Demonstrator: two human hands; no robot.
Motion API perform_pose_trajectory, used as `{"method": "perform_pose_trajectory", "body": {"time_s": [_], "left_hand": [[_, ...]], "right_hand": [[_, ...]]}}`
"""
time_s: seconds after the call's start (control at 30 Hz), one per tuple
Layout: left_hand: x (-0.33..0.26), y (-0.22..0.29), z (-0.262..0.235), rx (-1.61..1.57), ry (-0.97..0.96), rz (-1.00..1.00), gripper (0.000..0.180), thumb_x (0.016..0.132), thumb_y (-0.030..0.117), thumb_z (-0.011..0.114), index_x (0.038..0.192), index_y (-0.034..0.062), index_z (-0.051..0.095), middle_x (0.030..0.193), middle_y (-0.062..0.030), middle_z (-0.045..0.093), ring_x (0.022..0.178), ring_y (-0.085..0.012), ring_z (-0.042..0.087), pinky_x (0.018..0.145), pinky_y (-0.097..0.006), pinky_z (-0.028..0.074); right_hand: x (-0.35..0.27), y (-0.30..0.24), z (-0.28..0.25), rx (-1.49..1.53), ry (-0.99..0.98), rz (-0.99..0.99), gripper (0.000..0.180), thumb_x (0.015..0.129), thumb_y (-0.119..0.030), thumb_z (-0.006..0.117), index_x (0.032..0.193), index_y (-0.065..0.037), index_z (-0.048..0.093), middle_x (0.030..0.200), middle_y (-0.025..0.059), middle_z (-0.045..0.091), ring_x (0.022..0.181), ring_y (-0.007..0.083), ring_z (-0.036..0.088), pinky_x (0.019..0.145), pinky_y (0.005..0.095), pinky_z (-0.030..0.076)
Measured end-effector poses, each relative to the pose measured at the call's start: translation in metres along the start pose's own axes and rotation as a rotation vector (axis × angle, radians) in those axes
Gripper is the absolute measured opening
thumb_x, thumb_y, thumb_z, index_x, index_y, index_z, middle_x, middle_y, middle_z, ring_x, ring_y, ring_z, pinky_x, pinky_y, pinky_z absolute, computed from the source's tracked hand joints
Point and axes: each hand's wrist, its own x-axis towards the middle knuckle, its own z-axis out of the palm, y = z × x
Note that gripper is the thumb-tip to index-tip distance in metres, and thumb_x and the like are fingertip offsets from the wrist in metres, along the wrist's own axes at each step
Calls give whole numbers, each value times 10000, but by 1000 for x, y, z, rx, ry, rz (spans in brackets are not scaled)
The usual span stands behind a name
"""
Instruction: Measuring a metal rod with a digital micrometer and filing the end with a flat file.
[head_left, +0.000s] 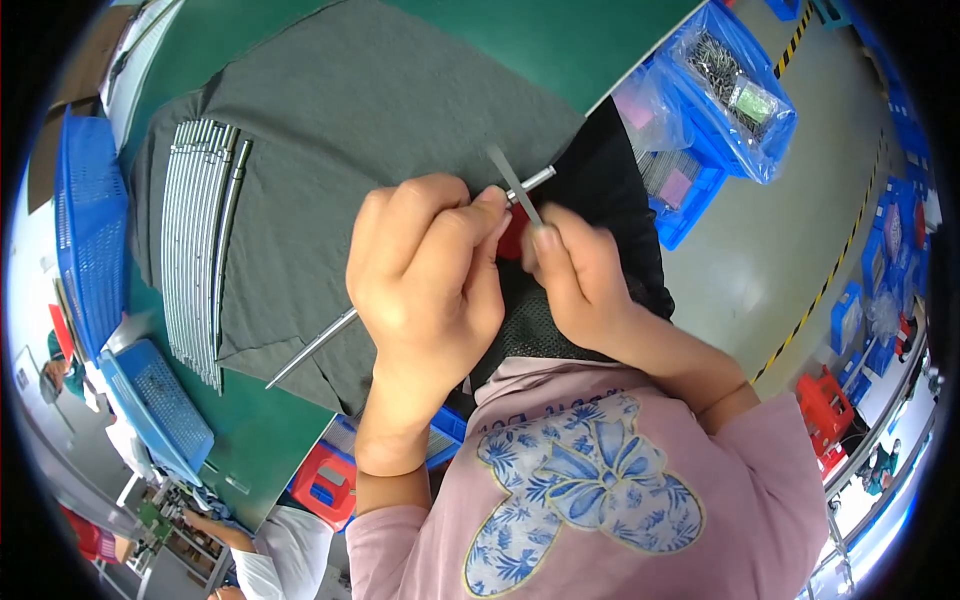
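Note:
My left hand (420, 265) is closed around a thin silver metal rod (318, 345), which slants from lower left to upper right over the grey cloth. The rod's upper end sticks out past my thumb and fingertips. Pinched in my right hand (580, 265) is a narrow, flat, grey file-like strip (511, 180), slightly blurred. It crosses the rod near that upper end; whether they touch, I cannot tell. Something red (512, 235) shows partly between my hands, its shape mostly hidden. Several similar rods (195, 250) lie side by side on the cloth to the left.
Grey cloth (330, 110) covers part of the green table (540, 35). Blue baskets (92, 230) stand along the left. At right, a blue bin (780, 140) holds small metal parts in plastic, beside another blue bin (690, 215). A person in white (290, 555) sits at lower left.

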Motion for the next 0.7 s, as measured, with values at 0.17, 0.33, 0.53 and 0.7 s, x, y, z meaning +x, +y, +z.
{"method": "perform_pose_trajectory", "body": {"time_s": [0.17, 0.33, 0.53, 0.7], "left_hand": [[0, 2, -2, -8, -17, -15, 165, 610, -48, 706, 735, 26, 627, 738, -56, 558, 604, -216, 487, 518, -317, 395], [0, 0, 3, -10, -24, -7, 178, 601, -57, 694, 746, 24, 632, 742, -60, 556, 601, -217, 484, 517, -317, 393], [0, 2, -2, -24, -11, -25, 173, 603, -56, 698, 740, 24, 630, 744, -61, 560, 608, -220, 491, 526, -316, 396], [-1, 1, 1, 10, 0, -4, 165, 612, -53, 704, 731, 27, 622, 732, -60, 557, 604, -221, 489, 524, -315, 393]], "right_hand": [[14, -12, 0, -80, 24, -125, 176, 952, -131, 446, 852, -9, 523, 622, 127, 586, 574, 303, 625, 519, 355, 462], [-8, 20, -6, -131, 22, -44, 164, 946, -138, 470, 855, -12, 522, 634, 124, 585, 581, 332, 615, 513, 365, 452], [2, -3, 0, -70, 9, -58, 173, 950, -139, 460, 858, -9, 528, 619, 134, 577, 571, 327, 608, 513, 366, 452], [8, -18, -8, -35, -57, 27, 167, 944, -123, 455, 858, -6, 537, 611, 133, 572, 559, 318, 603, 514, 359, 450]]}}
